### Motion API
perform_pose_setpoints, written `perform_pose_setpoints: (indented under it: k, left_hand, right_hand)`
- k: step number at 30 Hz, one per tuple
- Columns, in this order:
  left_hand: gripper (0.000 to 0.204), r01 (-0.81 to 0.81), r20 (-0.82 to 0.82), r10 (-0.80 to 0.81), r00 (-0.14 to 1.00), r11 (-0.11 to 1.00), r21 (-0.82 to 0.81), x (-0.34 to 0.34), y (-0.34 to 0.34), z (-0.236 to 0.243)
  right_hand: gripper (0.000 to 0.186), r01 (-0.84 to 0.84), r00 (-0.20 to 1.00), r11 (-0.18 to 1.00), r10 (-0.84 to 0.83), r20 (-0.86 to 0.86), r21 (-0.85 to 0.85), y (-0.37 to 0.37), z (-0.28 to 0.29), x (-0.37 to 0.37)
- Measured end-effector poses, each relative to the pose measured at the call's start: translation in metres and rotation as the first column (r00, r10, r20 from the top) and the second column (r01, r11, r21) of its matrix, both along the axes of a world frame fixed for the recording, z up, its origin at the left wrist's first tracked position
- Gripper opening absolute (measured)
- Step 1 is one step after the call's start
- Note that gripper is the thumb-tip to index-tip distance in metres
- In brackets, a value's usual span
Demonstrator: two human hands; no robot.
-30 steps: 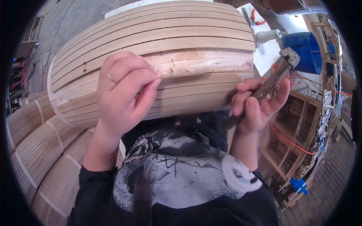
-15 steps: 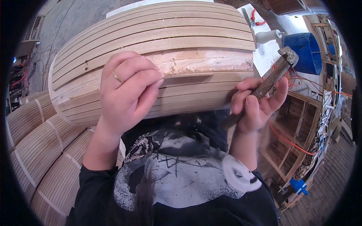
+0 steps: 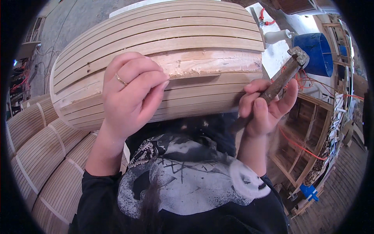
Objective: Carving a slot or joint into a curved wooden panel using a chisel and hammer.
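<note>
In front of me lies a curved body of pale wooden slats [image 3: 163, 33] with dark gaps between them. A rough, lighter band [image 3: 230, 60] with shavings or dried glue runs across it, and a narrow wood strip [image 3: 194, 80] stands along that band's near edge. My left hand [image 3: 130, 89], a ring on one finger, is over this strip with its fingers pinched together; whatever is between the fingertips is hidden. To the right, my right hand [image 3: 259, 113] grips a hammer [image 3: 281, 78] by its worn handle, head pointing up and away. Two of its fingers stick out.
Beyond the right end are a white squeeze bottle [image 3: 277, 37], red-handled pliers [image 3: 269, 23] and a blue bucket [image 3: 311, 58]. An open wooden frame [image 3: 302, 132] and orange cords [image 3: 298, 145] lie at right. More slatted curved pieces [image 3: 50, 146] with pale bands fill the left side.
Almost nothing differs. The slatted body and strip look very slightly shifted or tilted; both hands and the hammer keep their places.
</note>
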State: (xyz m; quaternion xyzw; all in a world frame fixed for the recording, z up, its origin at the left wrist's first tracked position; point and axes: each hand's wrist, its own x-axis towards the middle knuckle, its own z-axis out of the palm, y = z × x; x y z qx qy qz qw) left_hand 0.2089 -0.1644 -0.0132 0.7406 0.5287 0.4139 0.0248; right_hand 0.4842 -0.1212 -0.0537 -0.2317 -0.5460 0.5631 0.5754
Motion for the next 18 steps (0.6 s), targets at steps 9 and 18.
perform_pose_setpoints:
  k: [9, 18]
  left_hand:
    - [0.017, -0.006, -0.06, 0.007, 0.998, 1.0, 0.009, 0.0, -0.0002, -0.0019]
    - [0.015, -0.009, -0.077, 0.01, 0.997, 1.0, 0.017, -0.0021, 0.0017, -0.0044]
  right_hand:
    - [0.082, -0.019, 1.0, 0.999, 0.019, 0.009, 0.029, 0.0013, -0.0004, 0.0004]
    - [0.081, 0.013, 0.999, 1.0, -0.014, -0.034, -0.016, 0.0006, 0.0004, 0.0001]
